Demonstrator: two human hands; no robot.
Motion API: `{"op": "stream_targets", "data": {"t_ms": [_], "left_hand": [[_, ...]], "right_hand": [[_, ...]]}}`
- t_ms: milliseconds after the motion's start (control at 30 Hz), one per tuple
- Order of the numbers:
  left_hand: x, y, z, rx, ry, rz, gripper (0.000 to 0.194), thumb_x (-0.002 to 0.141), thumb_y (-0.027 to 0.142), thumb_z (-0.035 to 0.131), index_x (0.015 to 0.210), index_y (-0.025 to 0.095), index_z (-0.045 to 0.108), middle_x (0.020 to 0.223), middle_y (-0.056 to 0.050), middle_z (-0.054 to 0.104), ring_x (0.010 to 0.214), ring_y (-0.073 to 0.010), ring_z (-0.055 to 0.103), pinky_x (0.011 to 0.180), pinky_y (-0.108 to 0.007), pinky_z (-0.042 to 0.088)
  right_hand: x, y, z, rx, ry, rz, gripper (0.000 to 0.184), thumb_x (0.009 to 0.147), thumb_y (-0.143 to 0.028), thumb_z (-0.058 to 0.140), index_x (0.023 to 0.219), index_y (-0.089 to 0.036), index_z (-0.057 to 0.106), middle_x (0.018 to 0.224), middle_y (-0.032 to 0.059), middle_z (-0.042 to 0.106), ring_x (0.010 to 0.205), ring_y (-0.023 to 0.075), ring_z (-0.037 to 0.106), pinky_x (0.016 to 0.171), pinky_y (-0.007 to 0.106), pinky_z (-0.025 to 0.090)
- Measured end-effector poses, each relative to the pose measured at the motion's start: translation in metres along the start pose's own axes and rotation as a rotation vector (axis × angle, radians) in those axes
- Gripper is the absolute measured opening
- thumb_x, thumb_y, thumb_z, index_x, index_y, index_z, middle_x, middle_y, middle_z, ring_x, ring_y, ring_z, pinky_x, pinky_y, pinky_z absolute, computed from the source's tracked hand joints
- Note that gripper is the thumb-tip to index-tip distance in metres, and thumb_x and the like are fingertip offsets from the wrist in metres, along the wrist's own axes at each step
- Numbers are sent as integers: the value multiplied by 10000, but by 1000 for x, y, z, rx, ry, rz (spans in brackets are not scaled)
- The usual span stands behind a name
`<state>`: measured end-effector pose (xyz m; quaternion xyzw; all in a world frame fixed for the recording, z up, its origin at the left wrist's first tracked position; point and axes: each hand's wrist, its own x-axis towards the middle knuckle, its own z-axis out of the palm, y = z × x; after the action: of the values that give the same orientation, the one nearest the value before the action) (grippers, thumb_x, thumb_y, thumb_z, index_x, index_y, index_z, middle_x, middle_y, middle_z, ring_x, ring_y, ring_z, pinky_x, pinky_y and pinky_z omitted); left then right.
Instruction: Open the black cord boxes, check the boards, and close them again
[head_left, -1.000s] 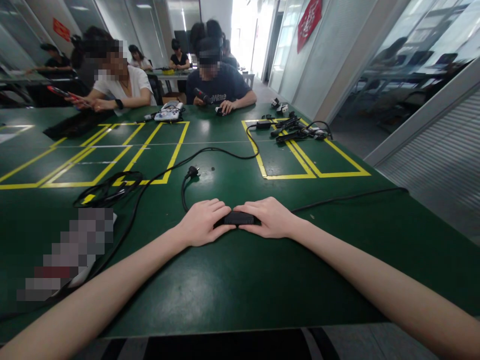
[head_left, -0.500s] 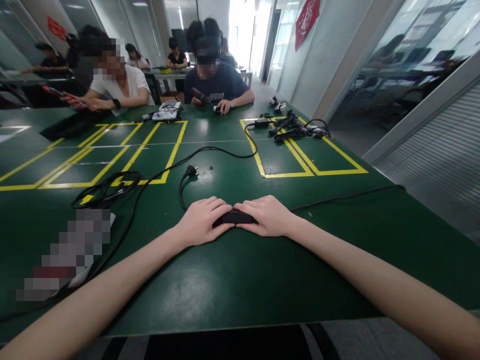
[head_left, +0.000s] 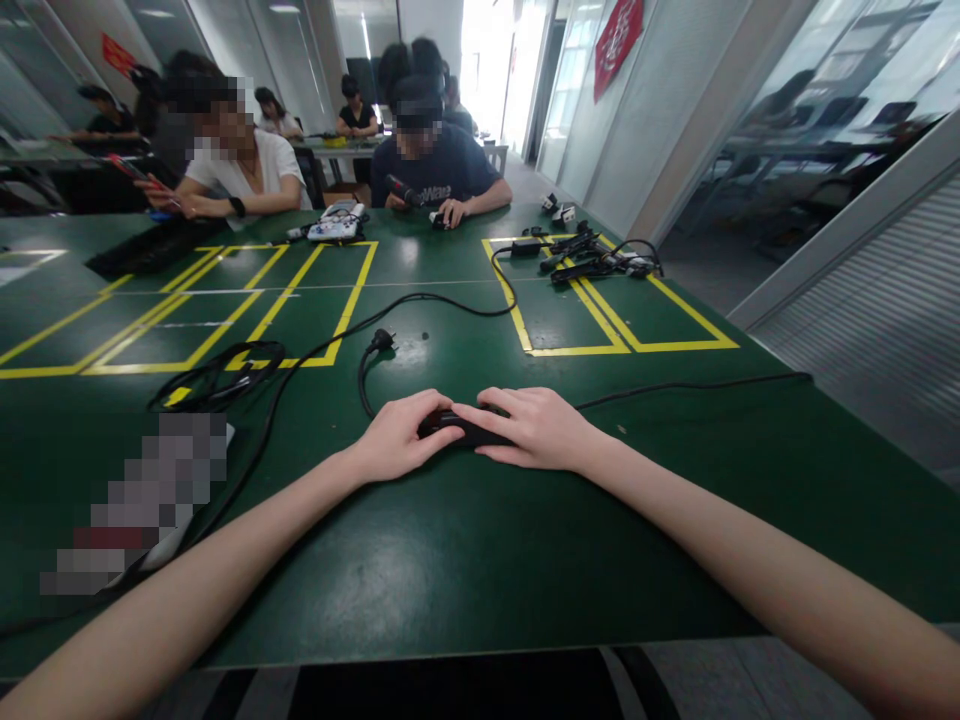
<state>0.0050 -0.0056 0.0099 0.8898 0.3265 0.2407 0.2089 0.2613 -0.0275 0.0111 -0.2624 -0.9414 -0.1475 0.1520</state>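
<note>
Near the middle of my side of the green desk (head_left: 480, 570), my left hand (head_left: 401, 435) and right hand (head_left: 541, 428) grip opposite ends of a black power brick (head_left: 474, 438). Beyond them a plug (head_left: 384, 340) lies loose, in no socket; rightward, a black cord (head_left: 697, 385) stretches uncoiled. My hands hide whether either joins the brick.

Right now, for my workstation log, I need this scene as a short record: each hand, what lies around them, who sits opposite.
Left hand: grips an oblong black block, thumb on its near side
Right hand: on the same block, one finger laid across it
Beyond left hand: black plug with metal prongs, on the green table
Left side: coiled black cable with yellow tag
Far right: pile of black cables
Opposite: person in white top; person in dark T-shirt
</note>
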Motion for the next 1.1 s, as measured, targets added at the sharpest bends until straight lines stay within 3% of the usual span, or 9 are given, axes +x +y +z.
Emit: {"op": "stream_targets", "data": {"t_ms": [67, 167, 300, 500, 700, 833, 933, 1033, 1100], "left_hand": [[-1, 0, 0, 20, 31, 46, 325, 1015, 483, 551, 1036, 171, 642, 877, -26, 659, 747, -165, 614, 663, -274, 458], [-3, 1, 0, 84, 67, 122, 315, 1018, 476, 555, 1048, 171, 630, 871, -31, 643, 748, -170, 612, 662, -279, 464], [-3, 1, 2, 147, 93, 173, 315, 997, 468, 595, 1105, 173, 616, 968, -66, 683, 837, -199, 648, 729, -310, 509], [-2, 0, 3, 192, 79, 207, 332, 1029, 466, 554, 1082, 155, 658, 889, -72, 702, 800, -210, 653, 713, -322, 507], [-3, 3, 1, 134, 63, 140, 346, 999, 480, 592, 1084, 156, 678, 903, -69, 720, 790, -199, 667, 703, -300, 501], [-2, 2, 1, 77, 6, 41, 318, 1018, 453, 564, 1056, 166, 697, 888, -46, 738, 750, -174, 668, 678, -276, 483], [-2, 1, 1, 45, -6, -1, 314, 1020, 442, 553, 1066, 172, 707, 882, -41, 744, 745, -170, 673, 674, -272, 496], [-3, 1, 1, 64, 38, 69, 340, 1006, 450, 576, 1156, 170, 697, 983, -79, 754, 870, -216, 700, 789, -336, 557], [-3, 2, 1, 124, 96, 149, 416, 990, 439, 603, 1312, 179, 641, 1179, -131, 733, 1077, -278, 684, 950, -437, 557]], "right_hand": [[0, -1, -1, 71, 13, 28, 546, 1062, -489, 485, 1493, -155, 503, 1144, 115, 707, 842, 209, 701, 650, 307, 513], [-1, -2, 3, 146, 68, 76, 461, 1103, -409, 409, 1444, -123, 530, 1117, 108, 729, 833, 193, 710, 663, 298, 522], [-3, 0, 9, 162, 135, 36, 396, 1117, -355, 389, 1420, -162, 554, 1139, 94, 747, 867, 182, 721, 711, 293, 531], [-4, 2, 7, 148, 91, 58, 449, 1102, -446, 415, 1431, -171, 545, 1095, 101, 730, 834, 187, 702, 680, 287, 517], [-2, -1, 4, 126, -7, 45, 412, 1110, -391, 388, 1452, -242, 564, 1123, 93, 662, 805, 164, 652, 657, 266, 488], [0, -1, 3, 116, -64, 31, 505, 1083, -474, 440, 1532, -249, 492, 1172, 116, 628, 871, 195, 647, 685, 286, 513], [1, -2, 0, 83, -127, 34, 516, 1078, -417, 460, 1583, -314, 427, 1183, 105, 605, 808, 185, 633, 653, 285, 510], [-1, -1, 1, 92, -146, 78, 528, 1074, -374, 458, 1598, -336, 403, 1181, 94, 599, 726, 166, 613, 628, 287, 511], [-5, 5, 4, 132, -112, 131, 536, 1070, -371, 457, 1601, -319, 400, 1191, 97, 601, 723, 169, 618, 641, 297, 526]]}}
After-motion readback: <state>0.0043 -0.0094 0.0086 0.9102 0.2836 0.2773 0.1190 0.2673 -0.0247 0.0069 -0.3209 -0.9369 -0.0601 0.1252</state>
